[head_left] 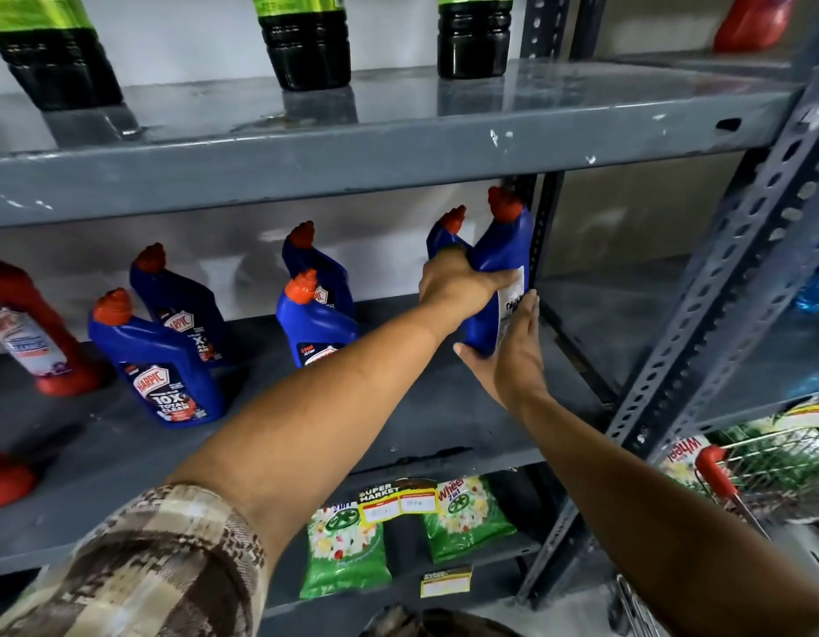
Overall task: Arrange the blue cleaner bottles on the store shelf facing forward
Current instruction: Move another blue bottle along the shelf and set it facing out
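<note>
Several blue cleaner bottles with red caps stand on the grey middle shelf [426, 420]. At the right end, my left hand [458, 280] grips one blue bottle [502, 255] around its waist, its white back label turned to the right. My right hand [513, 351] lies flat against that bottle's lower right side, thumb under its base. Another blue bottle [444, 234] stands just behind it, mostly hidden. Two blue bottles [168, 374] at the left show their front labels. Two more [313, 321] stand one behind the other in the middle.
Red cleaner bottles [28, 328] stand at the shelf's left end. Dark bottles with green labels [306, 43] line the upper shelf. Green detergent packets [345, 549] lie on the lower shelf. A slotted metal upright [729, 278] and a shopping trolley [766, 462] are at the right.
</note>
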Demonstrator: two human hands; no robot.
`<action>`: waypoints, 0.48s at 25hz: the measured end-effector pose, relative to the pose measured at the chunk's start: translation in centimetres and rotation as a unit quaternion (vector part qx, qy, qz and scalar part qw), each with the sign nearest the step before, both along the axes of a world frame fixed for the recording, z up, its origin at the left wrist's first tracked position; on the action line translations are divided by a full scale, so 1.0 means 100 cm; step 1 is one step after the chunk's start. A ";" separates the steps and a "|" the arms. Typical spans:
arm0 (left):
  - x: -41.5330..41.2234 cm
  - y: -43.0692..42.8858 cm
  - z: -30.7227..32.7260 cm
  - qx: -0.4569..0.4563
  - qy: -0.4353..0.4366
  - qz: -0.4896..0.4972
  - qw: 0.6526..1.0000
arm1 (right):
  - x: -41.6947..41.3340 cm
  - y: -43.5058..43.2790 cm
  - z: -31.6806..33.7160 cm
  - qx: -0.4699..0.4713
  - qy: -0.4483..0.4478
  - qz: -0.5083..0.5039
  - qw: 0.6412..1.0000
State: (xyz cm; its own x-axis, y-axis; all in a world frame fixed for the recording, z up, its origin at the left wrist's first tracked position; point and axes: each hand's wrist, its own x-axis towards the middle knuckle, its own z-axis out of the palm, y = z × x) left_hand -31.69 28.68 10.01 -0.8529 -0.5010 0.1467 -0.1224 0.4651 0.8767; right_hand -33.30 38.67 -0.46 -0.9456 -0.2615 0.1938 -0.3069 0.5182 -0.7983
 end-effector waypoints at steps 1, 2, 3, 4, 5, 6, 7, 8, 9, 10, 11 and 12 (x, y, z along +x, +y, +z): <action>0.001 0.003 0.007 0.009 0.005 0.005 1.000 | -0.002 -0.004 0.006 -0.016 0.011 -0.010 1.000; 0.001 0.005 0.012 0.028 0.004 0.003 1.000 | -0.004 -0.007 0.012 -0.052 0.009 -0.025 0.998; 0.003 0.005 0.016 0.064 -0.006 -0.011 0.998 | -0.006 -0.008 0.018 -0.099 -0.001 -0.041 0.994; 0.005 0.002 0.020 0.113 -0.026 -0.042 0.992 | -0.007 -0.007 0.024 -0.133 -0.010 -0.054 0.990; 0.009 -0.004 0.024 0.159 -0.048 -0.081 0.983 | -0.007 -0.004 0.028 -0.147 -0.005 -0.058 0.987; 0.011 -0.011 0.028 0.183 -0.060 -0.117 0.974 | -0.008 0.001 0.030 -0.145 0.014 -0.047 0.988; 0.013 -0.019 0.029 0.187 -0.060 -0.143 0.970 | -0.010 0.006 0.031 -0.149 0.033 -0.027 0.988; 0.012 -0.027 0.028 0.179 -0.047 -0.159 0.970 | -0.013 0.011 0.031 -0.163 0.031 0.000 0.986; 0.012 -0.034 0.025 0.163 -0.028 -0.170 0.972 | -0.016 0.015 0.030 -0.178 0.004 0.033 0.983; 0.013 -0.039 0.022 0.148 -0.010 -0.185 0.971 | -0.020 0.019 0.029 -0.189 -0.030 0.071 0.979; 0.015 -0.041 0.019 0.142 0.000 -0.207 0.968 | -0.022 0.022 0.029 -0.191 -0.060 0.110 0.974; 0.015 -0.042 0.015 0.144 0.009 -0.228 0.963 | -0.024 0.023 0.029 -0.192 -0.083 0.144 0.967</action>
State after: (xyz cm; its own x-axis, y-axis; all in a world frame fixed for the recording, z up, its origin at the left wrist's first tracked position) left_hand -30.18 24.47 11.53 -0.9925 -0.0972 0.0735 0.0524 0.2042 0.9775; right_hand -35.69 41.00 2.43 -0.8709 -0.4573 0.1802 -0.2447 0.0854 -0.9658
